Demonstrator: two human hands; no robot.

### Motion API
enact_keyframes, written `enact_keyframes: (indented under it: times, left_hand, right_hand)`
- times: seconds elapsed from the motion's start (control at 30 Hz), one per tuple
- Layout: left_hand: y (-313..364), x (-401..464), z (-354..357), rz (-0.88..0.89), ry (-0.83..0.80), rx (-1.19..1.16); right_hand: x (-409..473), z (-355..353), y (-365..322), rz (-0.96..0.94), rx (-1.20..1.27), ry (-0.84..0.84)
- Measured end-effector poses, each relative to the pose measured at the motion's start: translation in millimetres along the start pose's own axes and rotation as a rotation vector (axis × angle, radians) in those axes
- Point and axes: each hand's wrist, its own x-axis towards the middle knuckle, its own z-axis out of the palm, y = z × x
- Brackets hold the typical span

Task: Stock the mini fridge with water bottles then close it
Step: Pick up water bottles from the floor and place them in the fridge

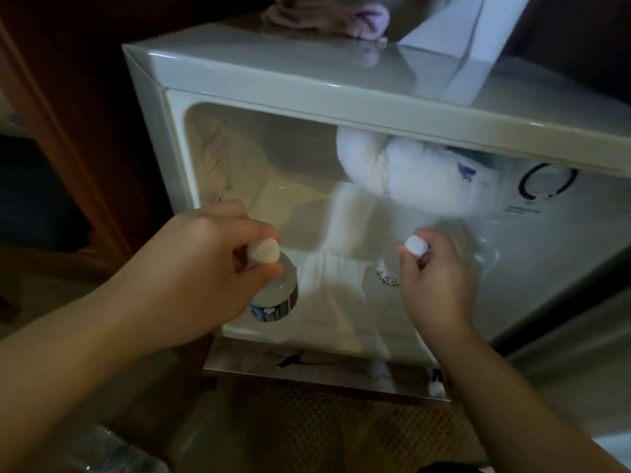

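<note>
You are in a dim room with dark wooden furniture (68, 107) at the left and a pale floor below, looking down into a white mini fridge (307, 93) whose front stands open. On its glossy top a pinkish cloth (327, 18) lies at the back, just beside a white box-like object (457, 46) that leans to the right. Inside the lit compartment a lumpy white mass (409, 172), frost or a soft bundle, you cannot tell which, hangs under the upper edge, and a round control dial (548, 180) sits on the wall to its right. Your left hand (191, 281) reaches in at the lower left of the opening, its fingers (263, 271) curled round the neck and white cap of a clear water bottle (276, 295), which stands upright with its printed label facing you, near the front lip of the fridge floor. Your right hand (440, 285) is further right and deeper in, its fingers (409, 264) pinching the white cap of a second water bottle (387, 276), of which only the cap and a strip of colourful label show; whether its base touches the fridge floor you cannot tell. The two bottles are well apart, with bare white floor between them. At the bottom left corner, on the room floor, lies a blurred pack of clear plastic bottles (112, 452).
</note>
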Motion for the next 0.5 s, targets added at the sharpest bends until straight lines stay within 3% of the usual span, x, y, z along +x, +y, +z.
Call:
enact_keyframes:
  times: [0.23, 0.5]
  left_hand:
    - [10.3, 19.2, 24.9, -0.004, 0.050, -0.077]
    - [13.4, 20.1, 32.3, -0.036, 0.076, -0.112]
  right_hand:
    - [21.7, 18.8, 27.3, 0.126, -0.040, 0.214]
    - [56.1, 27.8, 29.6, 0.220, 0.049, 0.306]
